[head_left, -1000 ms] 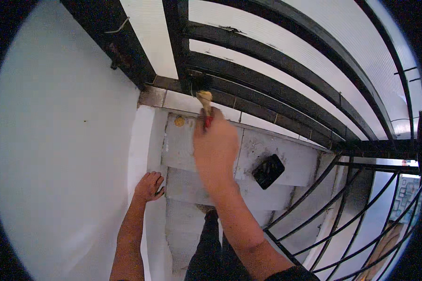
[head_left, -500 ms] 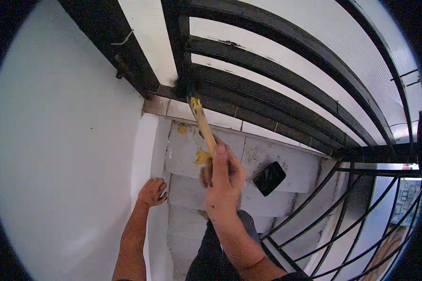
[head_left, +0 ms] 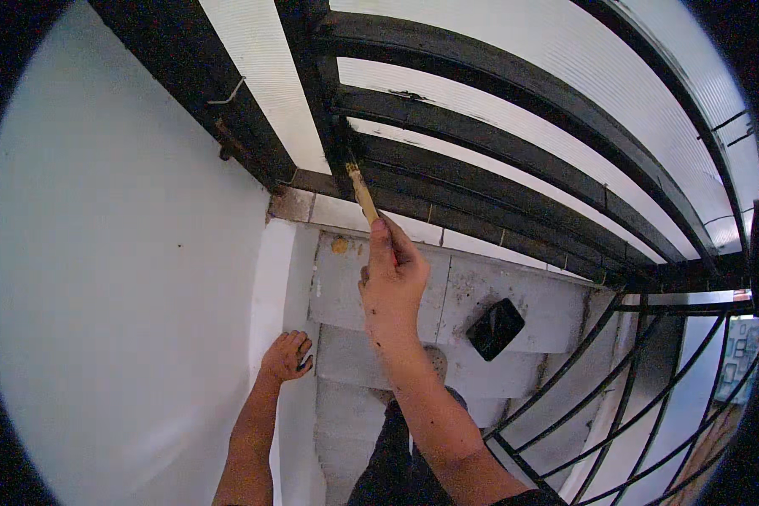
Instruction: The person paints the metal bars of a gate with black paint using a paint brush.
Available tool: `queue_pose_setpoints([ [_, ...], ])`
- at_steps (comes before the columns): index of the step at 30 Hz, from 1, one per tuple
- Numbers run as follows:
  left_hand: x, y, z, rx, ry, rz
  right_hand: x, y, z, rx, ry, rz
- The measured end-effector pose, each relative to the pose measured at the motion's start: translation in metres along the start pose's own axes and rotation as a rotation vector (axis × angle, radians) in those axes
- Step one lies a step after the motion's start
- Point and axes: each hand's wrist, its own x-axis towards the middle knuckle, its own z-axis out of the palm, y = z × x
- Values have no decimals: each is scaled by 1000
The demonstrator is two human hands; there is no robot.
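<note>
My right hand point(head_left: 395, 270) grips the pale wooden handle of a paintbrush point(head_left: 363, 196). Its dark bristles meet the upright black metal bar point(head_left: 319, 93), near where the lower horizontal bars join it; against the black bar the bristle tips are hard to make out. Dark specks dot my right hand and forearm. On the white ledge beside the wall rests my left hand point(head_left: 287, 356), fingers apart and holding nothing, with dark smudges on the fingertips. A black tray point(head_left: 496, 329) with a glossy dark inside lies on the grey step to the right.
A white wall point(head_left: 135, 278) rises on the left. Grey steps point(head_left: 379, 287) descend toward me, with a yellowish patch point(head_left: 339, 245) at the upper left. Curved black railing point(head_left: 632, 405) stands at the right. Pale ribbed panels point(head_left: 514, 25) sit behind the bars.
My right hand has moved the brush slightly upward along the upright bar. My view has shifted a little; the left hand stays on the ledge.
</note>
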Motion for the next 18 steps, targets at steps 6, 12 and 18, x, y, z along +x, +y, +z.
queue_pose_setpoints([
  [6,3,1,-3,-33,-87,-27,-6,-10,3,149,-63,-60],
  [12,1,2,-2,44,-33,-15,-9,-16,0,101,-73,-26],
  [18,2,0,-2,-20,-46,-20,-11,7,-25,-461,-11,-356],
])
